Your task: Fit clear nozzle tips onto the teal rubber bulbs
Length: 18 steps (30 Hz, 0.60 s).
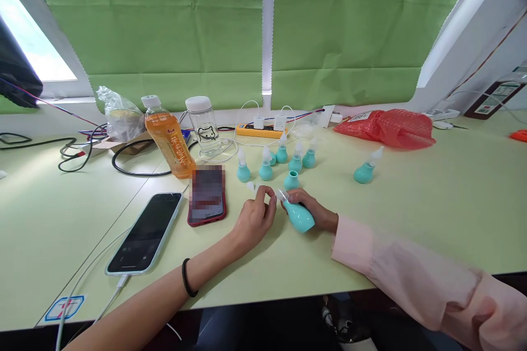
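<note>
My right hand (313,207) grips a teal nasal aspirator (300,216), its clear nozzle end pointing left and its bulb tilted toward me. Close to that nozzle, my left hand (256,215) has thumb and forefinger pinched together; what they hold, if anything, is too small to make out. Just beyond the hands stands an open teal bulb (291,180) with no nozzle on it. A small white tip (251,186) lies on the table beyond my left hand. Several assembled nasal aspirators (265,170) stand behind, and a separate aspirator (364,172) leans at the right.
Left of my hands lie a red-cased phone (208,214) and a charging phone (144,236) with its cable. An orange drink bottle (169,140), a clear cup (205,129), a power strip (262,130) and a red plastic bag (387,128) line the back.
</note>
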### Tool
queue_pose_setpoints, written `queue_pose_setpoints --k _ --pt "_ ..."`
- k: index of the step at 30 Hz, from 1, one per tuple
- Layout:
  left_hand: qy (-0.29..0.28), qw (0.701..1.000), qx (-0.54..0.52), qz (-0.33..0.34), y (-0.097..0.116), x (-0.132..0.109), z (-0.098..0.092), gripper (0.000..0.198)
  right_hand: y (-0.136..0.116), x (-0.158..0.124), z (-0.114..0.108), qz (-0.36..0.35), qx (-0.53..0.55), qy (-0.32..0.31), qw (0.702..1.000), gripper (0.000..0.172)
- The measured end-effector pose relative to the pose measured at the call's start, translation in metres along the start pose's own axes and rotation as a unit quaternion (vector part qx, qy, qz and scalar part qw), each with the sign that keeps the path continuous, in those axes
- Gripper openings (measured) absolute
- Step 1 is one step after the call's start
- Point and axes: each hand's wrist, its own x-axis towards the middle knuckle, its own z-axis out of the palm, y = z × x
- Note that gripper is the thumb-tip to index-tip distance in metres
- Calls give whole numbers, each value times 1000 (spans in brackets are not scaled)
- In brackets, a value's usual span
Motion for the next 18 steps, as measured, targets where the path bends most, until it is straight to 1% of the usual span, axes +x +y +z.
queue_pose_setpoints --k 6,12,18 --pt "20 999 -34 -12 3 0 1 9 5 1 -2 -18 10 1 1000 21" --pt "28 998 -47 -13 5 -1 1 9 8 0 -1 -47 8 43 998 20" --pt "39 998 -54 9 4 -3 4 6 7 -2 6 -53 5 79 995 19"
